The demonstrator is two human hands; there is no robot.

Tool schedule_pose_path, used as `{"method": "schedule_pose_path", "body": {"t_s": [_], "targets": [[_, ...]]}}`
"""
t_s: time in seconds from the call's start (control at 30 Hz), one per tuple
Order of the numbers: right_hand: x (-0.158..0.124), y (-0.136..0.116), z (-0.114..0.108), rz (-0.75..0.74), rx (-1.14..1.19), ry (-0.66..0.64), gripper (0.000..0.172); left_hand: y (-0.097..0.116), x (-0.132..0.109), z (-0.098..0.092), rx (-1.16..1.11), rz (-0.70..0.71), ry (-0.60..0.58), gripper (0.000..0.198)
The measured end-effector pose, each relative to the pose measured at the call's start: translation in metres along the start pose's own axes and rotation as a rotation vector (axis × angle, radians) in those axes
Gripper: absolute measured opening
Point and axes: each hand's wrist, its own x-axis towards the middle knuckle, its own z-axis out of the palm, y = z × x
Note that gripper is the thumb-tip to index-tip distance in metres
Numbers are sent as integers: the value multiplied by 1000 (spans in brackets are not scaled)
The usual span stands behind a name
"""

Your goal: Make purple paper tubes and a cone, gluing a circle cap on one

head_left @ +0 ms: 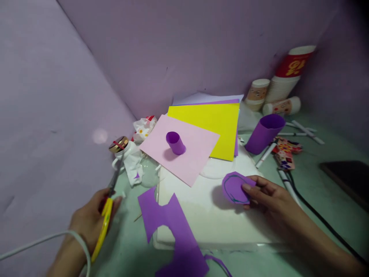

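My right hand (pixel 268 196) pinches a roughly cut purple paper piece (pixel 235 187) with a curved dark line drawn near its edge. At the left, my left hand (pixel 90 217) is closed around yellow-handled scissors (pixel 105 223), whose blades point up and away. Between the hands lies a purple paper sheet (pixel 184 234) with rounded notches cut out of it. A small purple paper tube (pixel 176 143) stands, leaning a little, on a pink sheet (pixel 196 154). Farther right is a larger purple paper tube (pixel 265 134).
A white board (pixel 219 227) lies under the papers, with a yellow sheet (pixel 207 123) at the back. Stacked paper cups (pixel 284 82) and several markers (pixel 308 132) are back right. A dark flat object (pixel 346 179) sits right. A lidded white mug (pixel 127 152) stands left; a white cable (pixel 43 242) crosses my left wrist.
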Motion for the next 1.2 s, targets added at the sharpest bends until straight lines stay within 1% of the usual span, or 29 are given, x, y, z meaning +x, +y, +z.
{"method": "schedule_pose_path", "body": {"t_s": [0.03,0.07,0.17,0.27,0.37,0.47,0.53,0.6,0.67,0.73,0.8,0.87,0.93,1.0,1.13,1.2], "targets": [[0,1,-1,3,-18,-1,34,3,-10,8,-12,-9,-107,46],[0,2,-1,7,-37,-3,33,7,-19,17,-22,-9,-181,50],[-1,4,-4,9,-71,-20,32,17,-40,45,-8,-60,-255,57],[-1,6,-6,0,-79,-31,33,25,-49,65,-3,-105,-237,61],[-1,5,-3,-7,-94,-27,35,29,-50,75,-63,-38,-165,60],[-2,2,3,-8,-86,-20,35,29,-40,72,-100,60,-127,51],[-4,0,7,-29,-75,-10,35,29,-25,63,-51,111,-70,46],[-5,0,9,-47,-66,-9,35,33,-3,49,45,163,23,42],[-4,0,9,-37,-63,-41,35,42,20,35,113,196,73,40],[-1,2,6,-25,-65,-85,35,55,40,26,170,250,92,38],[1,3,3,-24,-65,-114,35,67,53,23,220,294,118,37],[3,3,2,-28,-59,-119,35,75,58,23,249,311,136,37],[3,2,2,-33,-62,-117,35,78,57,26,258,301,122,36],[2,1,4,-39,-82,-108,37,75,54,28,257,280,65,36],[-2,-3,10,-66,-194,-88,41,59,51,33,250,266,-96,33],[-4,-3,11,-107,-272,-77,41,50,50,37,258,255,-145,33]]}}
